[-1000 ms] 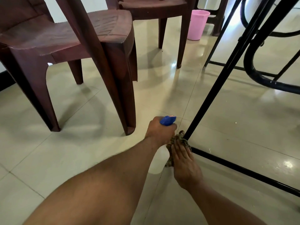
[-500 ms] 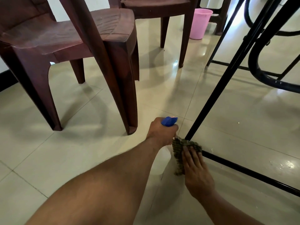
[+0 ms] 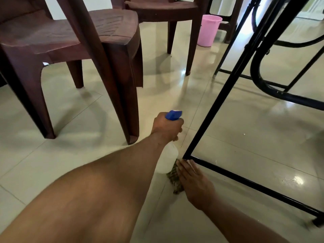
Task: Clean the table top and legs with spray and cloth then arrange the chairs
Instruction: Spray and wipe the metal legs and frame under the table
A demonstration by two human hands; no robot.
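Pressing down with the straight, close-set fingers (image 3: 185,166) of the right hand (image 3: 195,183) on the mottled cloth (image 3: 172,174), now flat on the floor (image 3: 70,155) just outside the corner where the black table leg (image 3: 215,102) meets its bottom rail (image 3: 245,183); half a second ago up against that rail, to the right of the corner. Gripping the spray bottle (image 3: 167,159) by the neck with the left hand (image 3: 166,128), fingers curled round it under the blue head (image 3: 173,115), the same hold as before, with the pale body slanting down to touch the edge of the cloth. Cannot tell how much liquid inside the bottle. Farther out on the left, a brown plastic chair (image 3: 70,41) on the tiles, well apart from the table leg, and a second chair (image 3: 163,9) behind it. At the back, an upright pink bucket (image 3: 208,30) near that chair's leg; inside hidden from this angle.
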